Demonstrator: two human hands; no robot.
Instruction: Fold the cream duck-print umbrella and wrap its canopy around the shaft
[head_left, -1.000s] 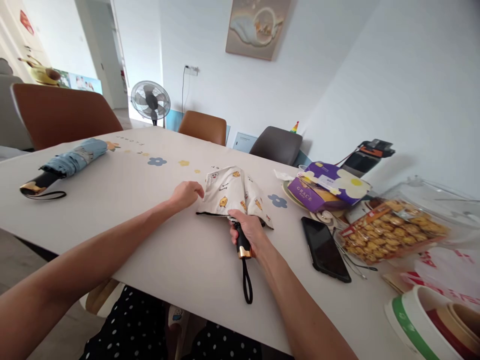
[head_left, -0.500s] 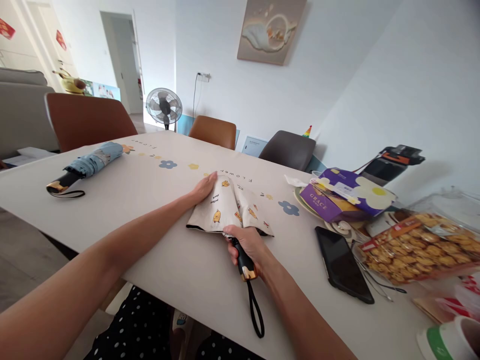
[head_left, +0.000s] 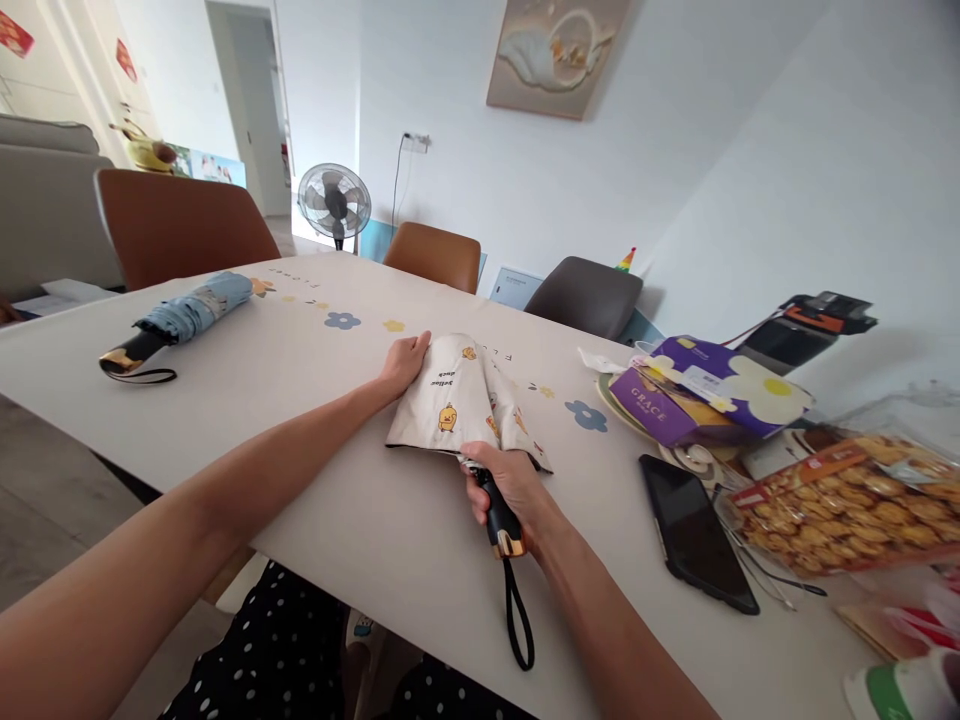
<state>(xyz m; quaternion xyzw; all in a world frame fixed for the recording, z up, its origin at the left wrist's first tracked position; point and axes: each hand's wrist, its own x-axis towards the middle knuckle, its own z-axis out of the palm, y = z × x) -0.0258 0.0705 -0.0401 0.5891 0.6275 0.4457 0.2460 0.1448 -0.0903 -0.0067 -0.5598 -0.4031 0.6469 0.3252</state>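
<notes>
On the white, flower-printed surface (head_left: 360, 510), the cream, duck-printed fabric umbrella (head_left: 451, 390) is being gripped by its black, gold-ended handle (head_left: 502, 517) in the closed right hand (head_left: 515, 487); its left edge is being touched by the half-curled left hand (head_left: 407, 361), any pinch being hidden. Even smoothing is probably being helped if the handle is being kept steady.

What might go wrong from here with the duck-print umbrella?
The loose canopy might bunch up: the left hand is at just one side. The strap trailing from the handle in the right hand could snag. The phone beside the right arm might get knocked if that arm swings outward.
</notes>
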